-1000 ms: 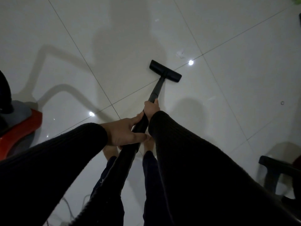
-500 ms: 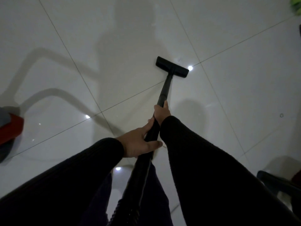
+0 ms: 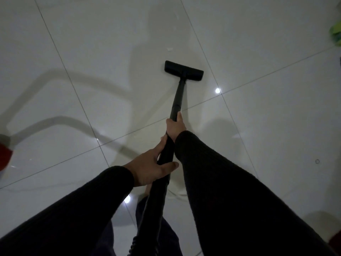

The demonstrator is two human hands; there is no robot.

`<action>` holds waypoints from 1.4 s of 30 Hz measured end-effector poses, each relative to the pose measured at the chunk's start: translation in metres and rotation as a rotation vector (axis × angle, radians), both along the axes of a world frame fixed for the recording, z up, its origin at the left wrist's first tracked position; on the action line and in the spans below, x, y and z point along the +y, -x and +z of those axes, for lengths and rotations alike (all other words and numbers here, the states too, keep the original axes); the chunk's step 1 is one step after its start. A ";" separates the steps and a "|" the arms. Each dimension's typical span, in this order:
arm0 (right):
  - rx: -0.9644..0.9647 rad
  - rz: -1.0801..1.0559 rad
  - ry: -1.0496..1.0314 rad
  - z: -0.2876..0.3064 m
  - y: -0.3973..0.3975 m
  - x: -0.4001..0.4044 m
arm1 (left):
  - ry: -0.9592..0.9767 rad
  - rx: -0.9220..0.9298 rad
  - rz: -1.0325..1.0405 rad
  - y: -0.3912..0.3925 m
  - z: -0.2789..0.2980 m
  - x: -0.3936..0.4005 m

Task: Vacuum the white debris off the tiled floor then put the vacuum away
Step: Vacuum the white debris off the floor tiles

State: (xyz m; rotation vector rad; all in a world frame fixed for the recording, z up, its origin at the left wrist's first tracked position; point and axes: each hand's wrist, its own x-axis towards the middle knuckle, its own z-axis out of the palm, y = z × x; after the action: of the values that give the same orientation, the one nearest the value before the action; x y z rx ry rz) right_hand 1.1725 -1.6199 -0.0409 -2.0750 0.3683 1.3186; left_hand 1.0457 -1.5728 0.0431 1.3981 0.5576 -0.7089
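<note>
A person is working a vacuum wand (image 3: 178, 97) across a glossy tiled floor (image 3: 258, 126), both hands clamped on the black tube — the right hand (image 3: 175, 126) wrapping it higher up toward the head, the left hand (image 3: 150, 169) gripping lower, thumb lying across the tube where it is widening into the hose (image 3: 151, 209). The floor head (image 3: 184, 71) is sitting flat on the tile at about 12 o'clock from the hands. A small white scrap of debris (image 3: 169, 54) is lying just beyond it, toward 11 o'clock of the head, apparently not yet picked up.

To finish this pass well, the person is likely needing to push the head straight forward and slightly left, keeping it flush to the tile so the light scrap is being drawn in rather than nudged away.

The pale tiles are mirroring ceiling lights and carrying long shadows of the person and hose. The red canister (image 3: 4, 156) is peeking in at 9 o'clock — a green object (image 3: 335, 36) is showing at 2 o'clock, too blurred to identify.
</note>
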 end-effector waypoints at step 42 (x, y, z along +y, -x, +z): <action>-0.128 0.206 0.019 -0.028 -0.254 0.245 | 0.019 -0.090 0.121 -0.237 -0.059 0.227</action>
State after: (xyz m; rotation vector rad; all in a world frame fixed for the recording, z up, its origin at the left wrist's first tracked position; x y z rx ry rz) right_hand 1.4264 -1.3749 -0.0685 -2.2485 0.1139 1.2929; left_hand 1.2829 -1.3456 -0.0159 1.3597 0.5579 -0.5503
